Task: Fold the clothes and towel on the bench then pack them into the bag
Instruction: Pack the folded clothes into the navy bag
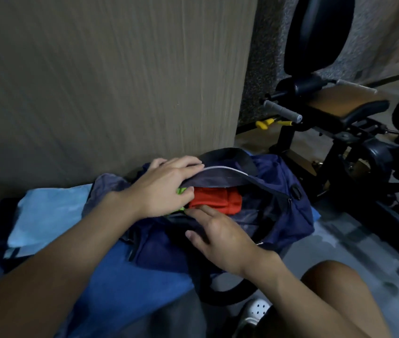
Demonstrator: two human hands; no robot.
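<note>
- Now packing: left hand (166,189) pinches bag flap (218,178) up, red garment (218,202) inside.
- Right hand (220,236) flat, gripping nothing.
- Next, I judge: towel (47,211) goes in.

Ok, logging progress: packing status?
Left hand holds bag flap up; right hand rests on bag. Red garment inside. Light blue cloth unpacked on bench.

Matt navy cloth bag (283,191), soft red fabric garment (218,200), wood-grain wall panel (96,81)
</note>
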